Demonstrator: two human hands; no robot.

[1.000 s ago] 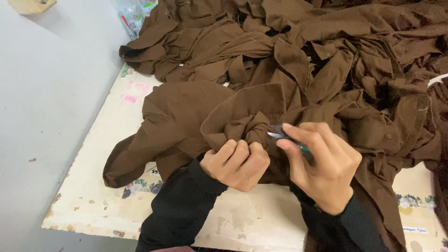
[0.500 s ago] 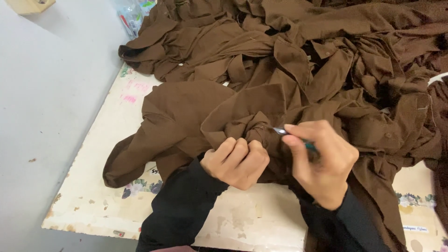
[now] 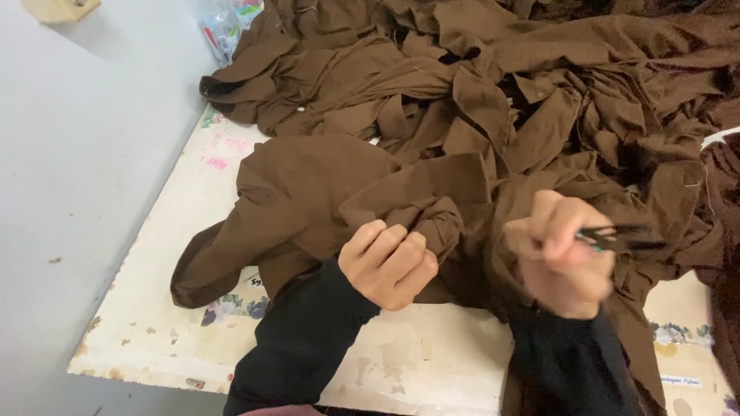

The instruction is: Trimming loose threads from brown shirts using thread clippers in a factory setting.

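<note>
1. A plain pale grey floor (image 3: 69, 154) fills the left side.
2. A worn cream board (image 3: 185, 246) with flowered edging lies near, right of the floor.
3. A wooden block (image 3: 58, 8) sits far left.

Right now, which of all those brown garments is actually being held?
The front brown garment, lying apart from the heap; the left hand bunches its fabric.

Matt brown woven cloth garment (image 3: 324, 192), crumpled; worn, paint-flecked cream board (image 3: 432, 362); smooth grey floor (image 3: 85, 154)
</note>
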